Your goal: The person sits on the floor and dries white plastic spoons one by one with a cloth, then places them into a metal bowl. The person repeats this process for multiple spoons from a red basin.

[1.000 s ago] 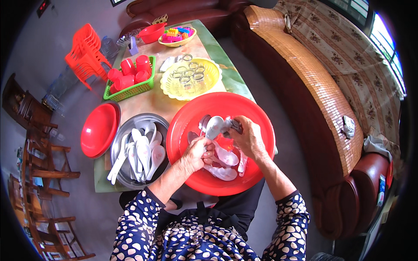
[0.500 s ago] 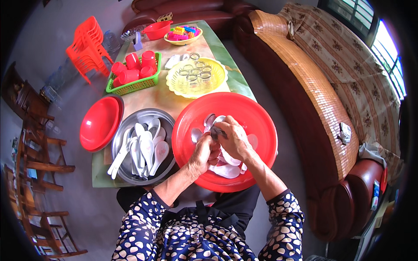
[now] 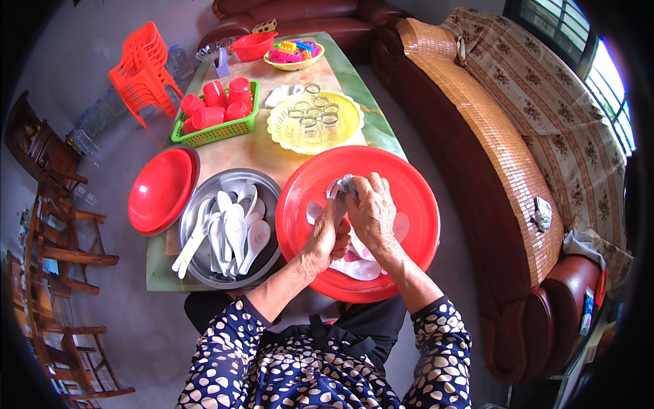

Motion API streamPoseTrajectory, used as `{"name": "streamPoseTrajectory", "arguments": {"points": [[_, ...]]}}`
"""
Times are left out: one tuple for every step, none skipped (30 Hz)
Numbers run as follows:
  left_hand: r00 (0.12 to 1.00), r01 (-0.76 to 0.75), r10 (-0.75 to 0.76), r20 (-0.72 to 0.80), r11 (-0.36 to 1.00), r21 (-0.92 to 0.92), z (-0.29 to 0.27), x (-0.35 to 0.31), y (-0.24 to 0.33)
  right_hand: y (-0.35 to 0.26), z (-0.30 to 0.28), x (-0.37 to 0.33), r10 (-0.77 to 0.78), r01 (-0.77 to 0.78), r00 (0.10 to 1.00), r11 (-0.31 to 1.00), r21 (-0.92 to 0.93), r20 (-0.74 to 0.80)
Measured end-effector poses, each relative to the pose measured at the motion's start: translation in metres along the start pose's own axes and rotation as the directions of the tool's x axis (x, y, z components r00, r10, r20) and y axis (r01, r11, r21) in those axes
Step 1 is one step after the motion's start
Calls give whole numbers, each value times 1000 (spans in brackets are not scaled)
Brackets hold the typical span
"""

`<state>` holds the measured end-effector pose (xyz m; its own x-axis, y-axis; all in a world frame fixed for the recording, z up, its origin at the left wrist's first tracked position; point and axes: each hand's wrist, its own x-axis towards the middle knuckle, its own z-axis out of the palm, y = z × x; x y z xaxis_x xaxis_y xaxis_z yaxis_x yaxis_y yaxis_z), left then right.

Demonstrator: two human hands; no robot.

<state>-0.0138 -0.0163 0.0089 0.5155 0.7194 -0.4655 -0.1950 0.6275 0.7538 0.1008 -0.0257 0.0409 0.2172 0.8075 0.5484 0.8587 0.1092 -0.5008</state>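
Observation:
Over the big red basin (image 3: 417, 184) my two hands work close together. My left hand (image 3: 325, 240) is closed round a white soup spoon (image 3: 332, 189), mostly hidden by the fingers. Against that spoon's bowl, my right hand (image 3: 373, 210) presses a crumpled greyish cloth (image 3: 347, 183). More white spoons (image 3: 357, 270) lie in the basin under and around my hands, some blurred by what seems to be water. To the left, a grey metal basin (image 3: 197, 277) holds a heap of white spoons (image 3: 235, 232), some with a red pattern inside the bowl.
A red bowl (image 3: 160, 191) rests in a grey one at the table's left edge. Farther back stand a green basket (image 3: 225, 131) of red cups, a yellow scalloped tray (image 3: 317, 140) with glass rings or cups, and a yellow bowl (image 3: 289, 66) of toy blocks. A sofa (image 3: 477, 136) runs along the right.
My hands and the spoon have risen slightly toward the basin's far side. The greyish cloth now shows more over the spoon's bowl. The whole view has shifted a little.

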Motion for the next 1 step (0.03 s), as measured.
{"name": "streamPoseTrajectory", "arguments": {"points": [[999,-5,6,-49,1000,18,6,-3,2,1,0,0,1,-1,1000,1000,-3,2]]}}
